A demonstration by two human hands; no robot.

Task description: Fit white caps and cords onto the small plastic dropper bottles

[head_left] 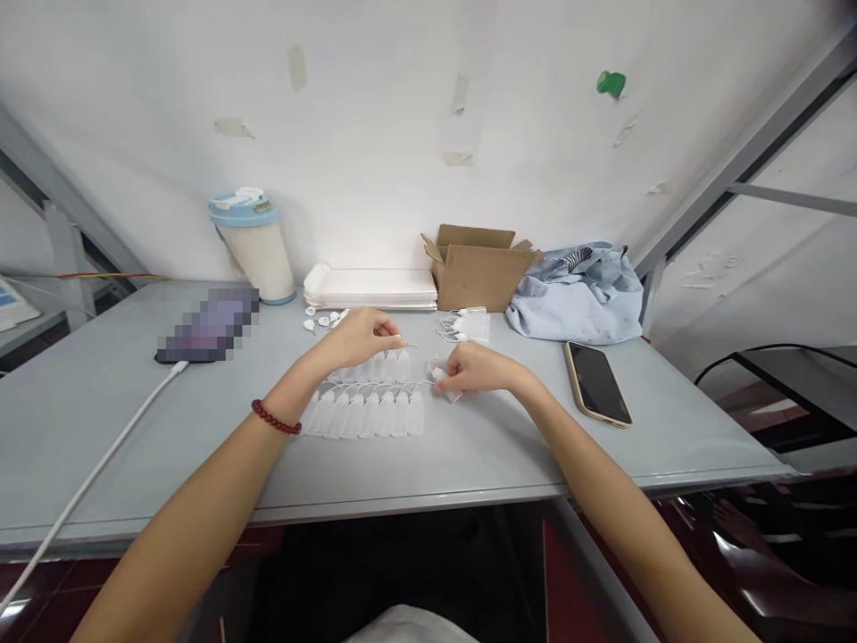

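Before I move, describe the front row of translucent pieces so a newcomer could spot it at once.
On the grey table, look left of the right hand, where two rows of corded translucent pieces lie. The front row is the one closer to the table's near edge, its left end appearing beside the red bracelet; the back row sits nearer the left hand.

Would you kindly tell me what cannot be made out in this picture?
In the head view:
Translucent piece in the right hand: mostly covered by the fingers.
Anything pinched by the left hand: too small, partly behind that hand.
Front row of pieces: left end hidden by the left forearm.
Cardboard box: front wall hides its bottom.
Phone at left: pixelation masks its screen.
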